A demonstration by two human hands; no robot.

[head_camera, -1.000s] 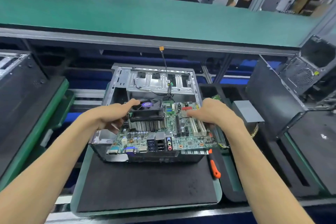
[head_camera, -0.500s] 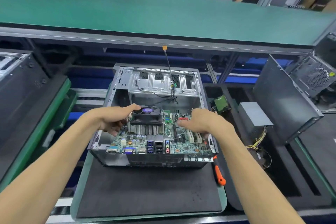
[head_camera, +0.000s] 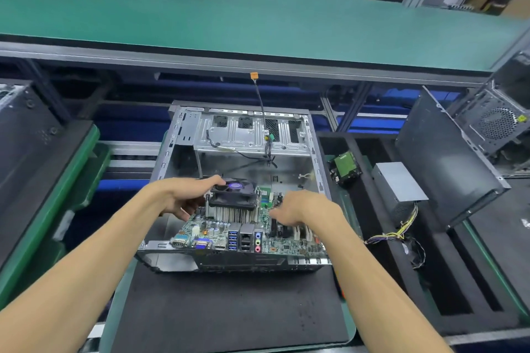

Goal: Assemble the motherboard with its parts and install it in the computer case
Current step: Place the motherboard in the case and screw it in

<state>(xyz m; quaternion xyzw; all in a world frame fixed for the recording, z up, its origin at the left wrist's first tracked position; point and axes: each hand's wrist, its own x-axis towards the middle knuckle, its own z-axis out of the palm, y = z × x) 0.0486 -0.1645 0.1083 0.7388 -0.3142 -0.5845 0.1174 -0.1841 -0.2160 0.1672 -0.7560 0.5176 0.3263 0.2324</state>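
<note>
- Dark case panel, far left, leaning on a green-edged tray.
- Left hand: thumb laid along the top edge of the cooler fan, fingers curled beneath at the left edge of the motherboard; gripping.
- Motherboard: held tilted over the near half of the open computer case, port block facing the near wall, finned heatsink under the fan.
- Computer case: lying open side up on a black foam mat; thin cable with orange connector rising from the far bay.
- Right hand: fingers bent down onto the right part of the board near the white slots; actual clasp hidden, cannot tell.
- Small green circuit board, in a black tray compartment right of the case.
- Grey power supply with a bundle of coloured wires, just beyond.
- Black side panel, propped upright, far right.
</note>
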